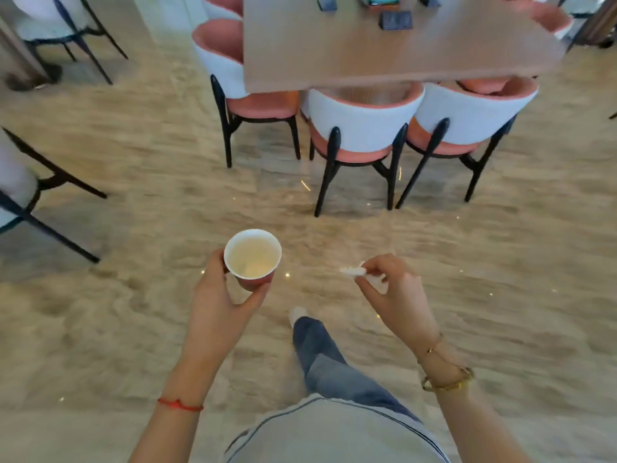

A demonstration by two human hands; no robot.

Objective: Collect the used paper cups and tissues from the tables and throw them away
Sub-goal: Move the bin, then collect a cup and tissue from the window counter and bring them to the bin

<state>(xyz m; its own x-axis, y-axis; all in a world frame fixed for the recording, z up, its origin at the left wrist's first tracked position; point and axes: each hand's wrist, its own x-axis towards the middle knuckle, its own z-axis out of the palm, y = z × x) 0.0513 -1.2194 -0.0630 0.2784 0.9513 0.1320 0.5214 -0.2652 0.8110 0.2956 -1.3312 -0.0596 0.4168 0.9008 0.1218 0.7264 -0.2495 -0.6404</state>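
1. A person stands on a beige marbled floor (133,329), both hands raised in front of the body.
2. The left hand (220,295) grasps a red paper cup (252,259) from the side, thumb and fingers curled round its wall; the cup is upright, its white inside showing.
3. The right hand (394,292) pinches a small white tissue (352,271) between fingertips, held in the air just right of the cup, not touching it.
4. Ahead, a wooden surface (334,55) carries a few dark, blurred items, with pink-and-white chairs (364,125) tucked against its near edge.
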